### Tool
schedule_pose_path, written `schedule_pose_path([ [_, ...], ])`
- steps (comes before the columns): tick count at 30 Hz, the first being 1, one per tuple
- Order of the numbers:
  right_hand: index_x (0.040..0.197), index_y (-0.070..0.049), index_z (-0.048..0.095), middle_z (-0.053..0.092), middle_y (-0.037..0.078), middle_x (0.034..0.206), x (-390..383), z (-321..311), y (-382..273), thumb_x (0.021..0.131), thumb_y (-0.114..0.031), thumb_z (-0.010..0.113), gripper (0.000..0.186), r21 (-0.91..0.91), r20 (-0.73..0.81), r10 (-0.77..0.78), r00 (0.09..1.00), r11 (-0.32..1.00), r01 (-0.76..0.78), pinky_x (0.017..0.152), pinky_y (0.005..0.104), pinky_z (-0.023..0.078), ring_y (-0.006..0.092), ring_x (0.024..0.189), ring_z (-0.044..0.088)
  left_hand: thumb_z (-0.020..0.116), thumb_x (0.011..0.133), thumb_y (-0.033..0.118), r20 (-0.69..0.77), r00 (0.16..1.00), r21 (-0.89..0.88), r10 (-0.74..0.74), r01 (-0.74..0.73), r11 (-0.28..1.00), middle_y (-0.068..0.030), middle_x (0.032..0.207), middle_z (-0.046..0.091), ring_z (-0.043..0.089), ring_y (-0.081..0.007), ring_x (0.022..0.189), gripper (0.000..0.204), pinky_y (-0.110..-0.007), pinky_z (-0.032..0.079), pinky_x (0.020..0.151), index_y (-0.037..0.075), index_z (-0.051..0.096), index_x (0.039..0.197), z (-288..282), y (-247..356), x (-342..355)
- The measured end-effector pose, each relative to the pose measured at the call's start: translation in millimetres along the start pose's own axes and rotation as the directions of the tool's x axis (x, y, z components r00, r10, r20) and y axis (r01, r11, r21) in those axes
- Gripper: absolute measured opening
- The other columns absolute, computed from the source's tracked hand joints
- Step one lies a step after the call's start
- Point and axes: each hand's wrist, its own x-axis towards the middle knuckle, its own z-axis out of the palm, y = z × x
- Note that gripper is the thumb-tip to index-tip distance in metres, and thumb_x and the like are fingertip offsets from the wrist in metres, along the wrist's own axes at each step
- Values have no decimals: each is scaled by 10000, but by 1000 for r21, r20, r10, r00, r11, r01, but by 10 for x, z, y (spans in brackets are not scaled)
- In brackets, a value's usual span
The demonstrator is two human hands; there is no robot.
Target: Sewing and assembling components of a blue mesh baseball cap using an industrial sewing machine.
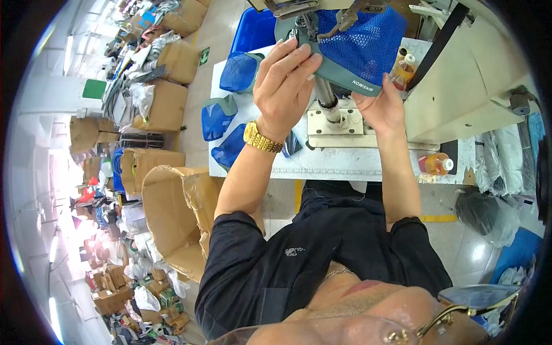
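A piece of blue mesh with a grey-green band [348,75], light lettering on the band, lies under the presser foot of a sewing machine [307,26]. My left hand [284,80] bends its fingers over the band's left part, close to the needle area; its thumb is mostly hidden. At the band's right end, my right hand [382,106] pinches the edge between thumb and fingers. The machine's metal post [328,100] rises beneath the piece. Left of my left hand, similar blue mesh pieces [238,73] with grey-green parts lie on the white table [264,167].
A blue bin [253,31] stands behind the table's left side. The machine's large cream body [466,86] blocks the right. Bottles of amber liquid [435,164] stand or lie nearby. An open cardboard box [167,213] sits at the left, before piles of boxes and materials.
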Motion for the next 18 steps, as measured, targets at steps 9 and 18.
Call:
schedule_pose_path([
  [9,1284,-75,559,633,125,1274,7,25,6,978,-196,573,329,-51,-45,-46,998,998,44,845,384,550,250,1103,642,724,680,-39,-5,999,10,-34,34,999,-80,1054,689,642,-285,1063,287,-407,542,901,61,761,947,-9,3,24],
  [18,1270,-33,538,654,151,1221,-110,130,-16,945,-148,620,355,-68,-41,-32,999,997,30,853,394,595,266,1078,668,724,697,-28,-38,998,-41,-49,48,998,-76,1058,700,649,-290,1078,267,-370,553,881,61,757,947,32,-1,11],
])
